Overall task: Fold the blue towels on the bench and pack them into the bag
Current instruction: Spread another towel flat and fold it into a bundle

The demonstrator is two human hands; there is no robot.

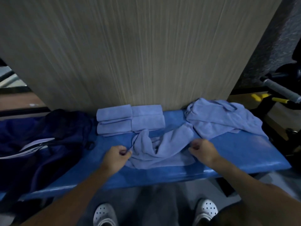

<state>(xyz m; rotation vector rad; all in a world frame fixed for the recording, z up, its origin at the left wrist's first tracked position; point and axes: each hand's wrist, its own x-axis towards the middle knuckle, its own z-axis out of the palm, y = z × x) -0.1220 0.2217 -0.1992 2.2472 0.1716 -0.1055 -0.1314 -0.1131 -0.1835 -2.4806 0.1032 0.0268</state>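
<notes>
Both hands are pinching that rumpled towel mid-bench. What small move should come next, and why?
Probably draw the left hand and right hand apart to spread the towel flat on the bench: it lies bunched between them, unlike the folded towels behind, and it needs flattening before a neat fold.

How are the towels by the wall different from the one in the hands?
The stacked towels are folded neatly by the wall; the held towel is crumpled. No hand touches the stacked towels; the left hand and right hand pinch the held towel. Both are blue.
</notes>
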